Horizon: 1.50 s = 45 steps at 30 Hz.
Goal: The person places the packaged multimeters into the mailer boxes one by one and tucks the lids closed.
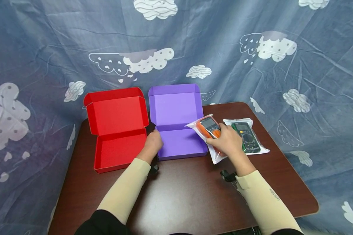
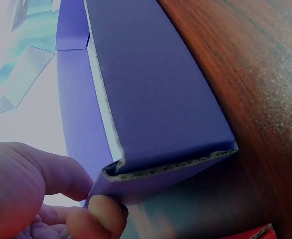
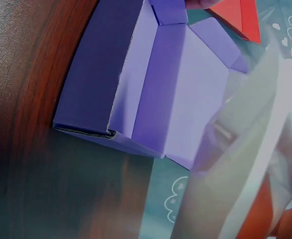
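Observation:
An open purple cardboard box [image 1: 182, 143] stands mid-table with its lid raised at the back. My left hand [image 1: 153, 143] pinches the top edge of its left side wall; in the left wrist view the thumb and fingers [image 2: 106, 214] are on either side of that wall. My right hand [image 1: 229, 140] grips an orange multimeter [image 1: 209, 126] in a clear plastic bag, held tilted by the box's right side. In the right wrist view the bag [image 3: 245, 164] is blurred and close. A green multimeter [image 1: 248, 138], also bagged, lies just right of that hand.
An open red cardboard box [image 1: 120, 150] stands left of the purple one, its lid also up. Both are on a brown wooden table [image 1: 188, 192]. A blue curtain with white clouds [image 1: 217, 42] hangs behind the table and along its sides.

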{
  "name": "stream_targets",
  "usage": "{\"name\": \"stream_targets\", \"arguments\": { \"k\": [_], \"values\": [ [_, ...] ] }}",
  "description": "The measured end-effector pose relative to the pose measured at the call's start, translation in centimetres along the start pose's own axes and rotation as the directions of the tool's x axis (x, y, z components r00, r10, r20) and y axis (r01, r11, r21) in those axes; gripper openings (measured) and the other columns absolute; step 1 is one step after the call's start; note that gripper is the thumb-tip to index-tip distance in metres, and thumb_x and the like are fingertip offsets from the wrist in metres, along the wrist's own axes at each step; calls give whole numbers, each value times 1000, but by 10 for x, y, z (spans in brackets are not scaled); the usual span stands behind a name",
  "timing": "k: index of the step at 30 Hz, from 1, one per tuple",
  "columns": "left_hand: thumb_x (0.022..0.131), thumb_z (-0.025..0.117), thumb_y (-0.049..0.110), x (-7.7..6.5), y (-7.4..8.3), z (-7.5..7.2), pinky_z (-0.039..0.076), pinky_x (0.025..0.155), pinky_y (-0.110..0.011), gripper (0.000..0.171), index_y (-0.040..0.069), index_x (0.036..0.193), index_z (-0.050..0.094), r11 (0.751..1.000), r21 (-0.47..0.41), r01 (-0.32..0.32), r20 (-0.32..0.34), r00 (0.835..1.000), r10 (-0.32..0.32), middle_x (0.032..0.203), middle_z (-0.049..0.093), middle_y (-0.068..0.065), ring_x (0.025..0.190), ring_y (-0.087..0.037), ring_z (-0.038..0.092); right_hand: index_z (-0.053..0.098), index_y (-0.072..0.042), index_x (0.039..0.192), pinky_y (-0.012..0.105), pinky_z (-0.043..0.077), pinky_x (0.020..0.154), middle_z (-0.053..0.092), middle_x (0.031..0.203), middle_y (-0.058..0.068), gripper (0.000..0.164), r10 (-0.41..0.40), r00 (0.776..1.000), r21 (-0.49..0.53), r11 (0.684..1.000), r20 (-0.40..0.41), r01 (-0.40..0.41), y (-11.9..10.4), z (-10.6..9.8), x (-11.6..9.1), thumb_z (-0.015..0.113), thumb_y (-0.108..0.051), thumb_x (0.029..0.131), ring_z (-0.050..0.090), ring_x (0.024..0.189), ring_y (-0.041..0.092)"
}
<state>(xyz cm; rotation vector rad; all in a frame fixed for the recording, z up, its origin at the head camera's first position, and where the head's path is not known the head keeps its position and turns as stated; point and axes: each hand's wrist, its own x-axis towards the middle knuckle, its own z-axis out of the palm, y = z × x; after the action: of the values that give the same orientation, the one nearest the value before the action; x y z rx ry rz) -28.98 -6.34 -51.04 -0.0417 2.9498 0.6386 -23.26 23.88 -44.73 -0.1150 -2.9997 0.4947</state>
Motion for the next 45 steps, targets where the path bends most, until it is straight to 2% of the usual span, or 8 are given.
{"name": "stream_targets", "arguments": {
  "k": [6,10,18,24,30,35,45],
  "values": [
    [91,62,5,-3,1,-1,57,85,-49,36,-12,121,55,1000,0,-21,-44,999,21,103,68,-30,97,-42,70,51,-5,144,50,47,74,61,111,18,90,-84,996,41,996,11,84,-5,3,5,79,-50,71,58,93,32],
    [90,63,5,-5,2,-3,57,84,-49,34,-12,119,56,1000,2,-26,-51,998,26,102,68,-30,96,-42,70,52,-7,145,47,47,78,60,113,15,93,-170,985,54,984,21,168,-8,5,8,82,-49,68,57,94,32],
    [90,64,7,-3,0,-4,57,85,-49,35,-12,118,58,1000,6,-29,-39,999,29,105,68,-29,97,-42,70,50,-12,149,50,45,84,59,124,13,98,-306,948,35,952,91,304,-17,9,16,84,-43,62,54,102,32],
    [89,65,5,-1,-2,-7,58,78,-46,22,-8,106,63,999,20,-41,-15,999,42,98,70,-26,90,-39,71,50,-10,150,52,42,90,58,130,11,99,-381,914,43,924,136,379,-27,13,20,85,-39,62,51,108,31],
    [88,65,3,-1,-3,-9,58,70,-43,12,-6,94,69,999,-1,-37,10,999,37,93,71,-23,82,-34,70,54,-10,147,51,41,90,59,129,10,98,-462,872,41,886,162,462,-38,20,29,89,-36,59,51,110,31],
    [86,65,2,-2,-4,-9,58,68,-43,9,-5,91,69,999,-30,-30,4,1000,30,90,71,-22,78,-33,70,54,-14,147,49,42,90,60,126,5,97,-501,844,43,863,193,503,-49,28,38,90,-35,60,51,108,28],
    [83,70,1,-1,-5,-7,57,67,-42,9,-5,90,69,997,-74,-34,-15,999,33,90,71,-22,77,-32,68,56,-13,145,48,43,89,61,128,6,94,-517,820,40,851,244,524,-68,40,49,90,-27,58,52,108,28]
  ]
}}
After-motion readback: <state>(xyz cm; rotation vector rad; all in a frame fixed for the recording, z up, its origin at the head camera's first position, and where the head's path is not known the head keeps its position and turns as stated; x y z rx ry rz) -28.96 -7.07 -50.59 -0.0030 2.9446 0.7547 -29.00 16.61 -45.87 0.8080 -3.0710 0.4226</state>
